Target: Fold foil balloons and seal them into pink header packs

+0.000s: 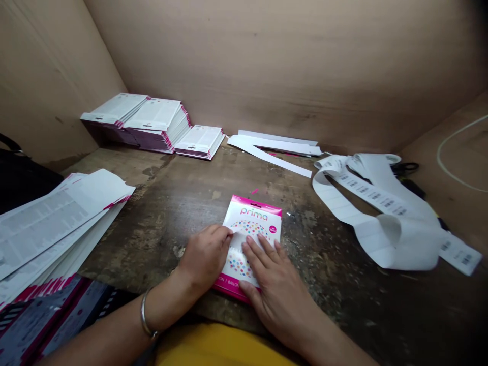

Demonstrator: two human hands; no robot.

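Note:
A pink and white "prima" balloon card [254, 219] lies face up on the worn wooden table [183, 213], close to the near edge. My left hand [204, 256] rests on the card's left side with its fingers curled, pinching a small white sticker [238, 237] against the card face. My right hand [272, 287] lies flat on the card's lower right, fingers stretched out and pressing down beside the sticker. A metal bangle [147, 317] sits on my left wrist.
A long strip of barcode labels [377, 213] curls at the right, with black scissors [404, 166] behind it. Stacks of cards [152, 122] stand at the back left, white backing strips [274, 147] at the back middle, and fanned printed sheets [53, 223] at the near left. Cardboard walls [267, 61] enclose the table.

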